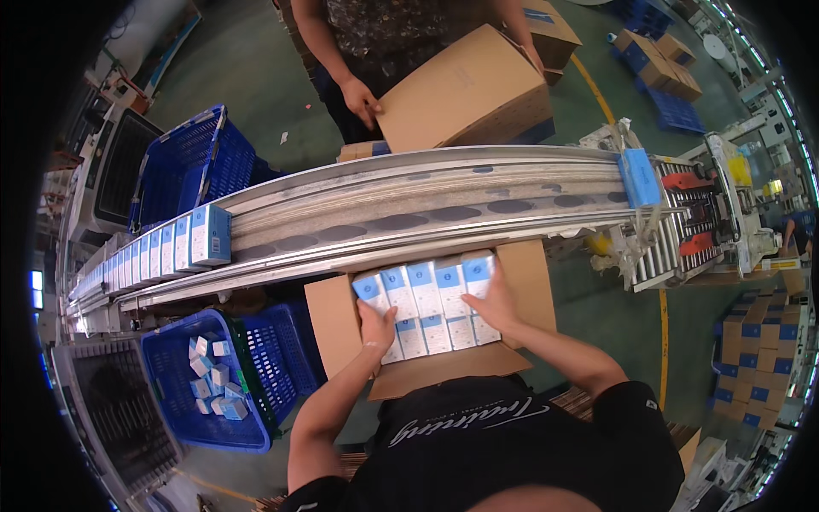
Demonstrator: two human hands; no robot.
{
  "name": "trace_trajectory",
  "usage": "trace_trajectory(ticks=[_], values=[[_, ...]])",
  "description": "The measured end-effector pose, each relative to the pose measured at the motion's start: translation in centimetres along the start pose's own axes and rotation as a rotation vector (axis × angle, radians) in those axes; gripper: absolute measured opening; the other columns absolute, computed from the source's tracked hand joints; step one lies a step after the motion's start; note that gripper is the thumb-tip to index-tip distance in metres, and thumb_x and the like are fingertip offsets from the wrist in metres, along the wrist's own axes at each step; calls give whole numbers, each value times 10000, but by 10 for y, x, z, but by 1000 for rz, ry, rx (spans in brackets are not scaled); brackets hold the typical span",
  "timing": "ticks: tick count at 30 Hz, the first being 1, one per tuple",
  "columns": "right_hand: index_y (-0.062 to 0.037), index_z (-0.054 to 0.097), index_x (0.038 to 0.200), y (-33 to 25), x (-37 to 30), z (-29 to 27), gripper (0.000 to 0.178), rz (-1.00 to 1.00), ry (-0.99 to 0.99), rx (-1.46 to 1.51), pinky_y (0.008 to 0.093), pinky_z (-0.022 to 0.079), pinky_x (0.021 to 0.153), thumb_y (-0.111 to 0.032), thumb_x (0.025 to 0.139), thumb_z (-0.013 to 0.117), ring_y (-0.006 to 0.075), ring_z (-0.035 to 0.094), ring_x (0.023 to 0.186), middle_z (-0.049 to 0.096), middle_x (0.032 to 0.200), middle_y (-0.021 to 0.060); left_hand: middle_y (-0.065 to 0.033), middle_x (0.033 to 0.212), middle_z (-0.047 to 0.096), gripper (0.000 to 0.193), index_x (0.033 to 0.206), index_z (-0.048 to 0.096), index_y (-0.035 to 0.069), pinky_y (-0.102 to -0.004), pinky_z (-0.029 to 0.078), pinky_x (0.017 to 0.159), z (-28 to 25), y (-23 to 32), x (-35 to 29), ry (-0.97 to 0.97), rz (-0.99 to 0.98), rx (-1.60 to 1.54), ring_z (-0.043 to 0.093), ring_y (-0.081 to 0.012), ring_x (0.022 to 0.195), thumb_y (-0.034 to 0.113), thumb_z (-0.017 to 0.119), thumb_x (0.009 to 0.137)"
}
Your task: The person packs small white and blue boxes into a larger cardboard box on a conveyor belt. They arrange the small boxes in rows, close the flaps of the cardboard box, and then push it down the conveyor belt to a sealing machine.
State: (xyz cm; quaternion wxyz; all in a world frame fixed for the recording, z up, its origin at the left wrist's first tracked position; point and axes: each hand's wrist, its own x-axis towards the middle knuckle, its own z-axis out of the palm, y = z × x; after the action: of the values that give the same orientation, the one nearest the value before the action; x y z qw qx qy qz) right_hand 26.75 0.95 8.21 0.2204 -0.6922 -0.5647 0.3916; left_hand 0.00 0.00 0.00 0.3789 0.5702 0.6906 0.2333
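Observation:
Small blue-and-white boxes (424,294) stand side by side in rows within an open brown carton (533,294) in front of me. My left hand (375,326) is closed against the left end of the far row, thumb on the near side. Against its right end presses my right hand (493,305), with the thumb stretched over the box faces. Between them the two hands clamp the row. A nearer row of like boxes shows below it, apparently untouched. How deep the held row sits in the carton I cannot tell. The carton's flaps are folded outward.
Beyond the carton runs a conveyor (384,200) with a line of similar boxes (209,235) at its left. Across it a person handles a large carton (465,90). A blue crate (213,435) with loose boxes stands at left. A roller machine (682,222) adjoins the conveyor's right end.

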Motion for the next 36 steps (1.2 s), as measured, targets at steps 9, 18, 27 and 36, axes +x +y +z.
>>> trace_trajectory(ticks=[9,18,27,36], values=[[34,565,1038,24,57,33,418,-385,-210,-896,387,518,686,-271,760,634,314,623,778,617,915,192,-171,991,629,185,934,622,57,-369,533,660,9,24,34,-285,322,934,639,-275,862,148,496,834],[-5,515,1198,-79,39,-8,463,-354,-557,-218,353,516,711,-238,812,625,280,641,826,627,990,177,-170,905,641,300,1033,610,98,-448,478,774,-153,86,41,-372,508,410,617,-341,839,318,541,843],[-101,630,882,-133,104,5,115,-481,417,-192,357,482,582,-187,829,576,284,617,614,630,687,109,-232,1177,518,841,1177,495,-73,-395,398,952,-445,-70,174,665,-438,739,493,-370,1097,632,581,727],[-66,560,1049,-141,122,1,354,-277,143,-65,367,488,685,-341,829,590,278,642,771,666,822,105,-318,1127,549,1071,1257,350,-159,-376,445,894,-384,-20,192,174,-159,324,569,-371,1053,675,647,654]])
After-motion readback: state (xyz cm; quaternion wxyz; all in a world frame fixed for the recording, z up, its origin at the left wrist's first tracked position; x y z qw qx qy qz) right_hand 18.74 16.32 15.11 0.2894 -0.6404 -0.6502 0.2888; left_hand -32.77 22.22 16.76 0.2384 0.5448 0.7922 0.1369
